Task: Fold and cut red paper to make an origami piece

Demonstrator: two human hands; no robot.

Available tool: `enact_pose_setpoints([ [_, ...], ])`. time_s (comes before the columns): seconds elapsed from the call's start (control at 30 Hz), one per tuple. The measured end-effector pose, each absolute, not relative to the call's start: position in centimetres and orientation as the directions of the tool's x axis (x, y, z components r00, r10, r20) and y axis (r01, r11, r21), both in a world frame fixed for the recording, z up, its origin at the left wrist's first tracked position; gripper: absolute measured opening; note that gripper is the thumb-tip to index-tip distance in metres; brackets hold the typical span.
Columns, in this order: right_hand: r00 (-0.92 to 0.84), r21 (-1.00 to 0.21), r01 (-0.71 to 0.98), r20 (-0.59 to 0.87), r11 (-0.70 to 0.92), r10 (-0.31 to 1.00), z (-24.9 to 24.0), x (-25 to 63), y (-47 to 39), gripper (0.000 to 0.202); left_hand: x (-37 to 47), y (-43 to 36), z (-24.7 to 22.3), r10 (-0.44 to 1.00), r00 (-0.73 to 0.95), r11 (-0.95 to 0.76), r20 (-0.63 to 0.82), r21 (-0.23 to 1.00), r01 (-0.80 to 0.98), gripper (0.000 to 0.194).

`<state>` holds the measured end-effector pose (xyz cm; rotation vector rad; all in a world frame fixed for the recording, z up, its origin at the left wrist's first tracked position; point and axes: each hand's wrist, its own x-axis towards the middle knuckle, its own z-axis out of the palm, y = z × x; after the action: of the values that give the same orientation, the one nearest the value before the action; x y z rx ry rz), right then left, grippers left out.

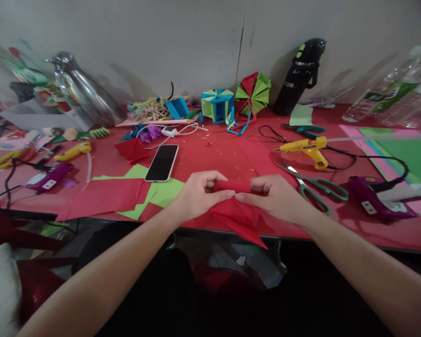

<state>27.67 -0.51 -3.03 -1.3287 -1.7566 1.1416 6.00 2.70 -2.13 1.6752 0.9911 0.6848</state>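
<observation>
Red table [210, 154]; folded red paper [236, 213] pinched between both hands' fingertips.

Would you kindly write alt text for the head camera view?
Both hands, left hand and right hand, pinch a folded red paper at a red table's edge. A phone, scissors and glue gun lie nearby.

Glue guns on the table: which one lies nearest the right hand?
The yellow glue gun, lying beyond the scissors to the upper right of the right hand. The other yellow one lies far off on the left side.
</observation>
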Motion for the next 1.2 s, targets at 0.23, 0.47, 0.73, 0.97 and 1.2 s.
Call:
enact_pose_setpoints([
  [0.23, -0.212, -0.833, 0.531, 0.043, 0.153, 0.976, -2.4, 27.4, -0.7, 0.051, 6.6, 2.5, -2.2, 0.909, 0.416, -0.108, 0.008, 0.97, 0.219, 0.029],
  [0.47, -0.167, -0.849, 0.514, 0.044, 0.125, 0.985, -2.4, 27.3, -1.0, 0.034, 6.3, 2.8, -2.5, 0.929, 0.371, -0.058, -0.011, 0.983, 0.176, 0.04],
  [0.73, -0.176, -0.866, 0.488, 0.023, 0.108, 0.984, -2.3, 26.9, -1.3, 0.054, 6.2, 2.7, -2.1, 0.918, 0.396, -0.044, -0.02, 0.987, 0.152, 0.04],
  [0.97, -0.201, -0.901, 0.416, 0.044, 0.126, 0.979, -1.7, 27.3, -1.6, 0.051, 5.7, 3.2, -1.7, 0.938, 0.346, -0.09, 0.028, 0.982, 0.166, 0.042],
  [1.2, -0.172, -0.881, 0.457, 0.051, 0.126, 0.984, -1.4, 28.3, -1.2, 0.052, 4.9, 3.7, -1.1, 0.951, 0.307, -0.124, 0.04, 0.957, 0.26, 0.04],
])
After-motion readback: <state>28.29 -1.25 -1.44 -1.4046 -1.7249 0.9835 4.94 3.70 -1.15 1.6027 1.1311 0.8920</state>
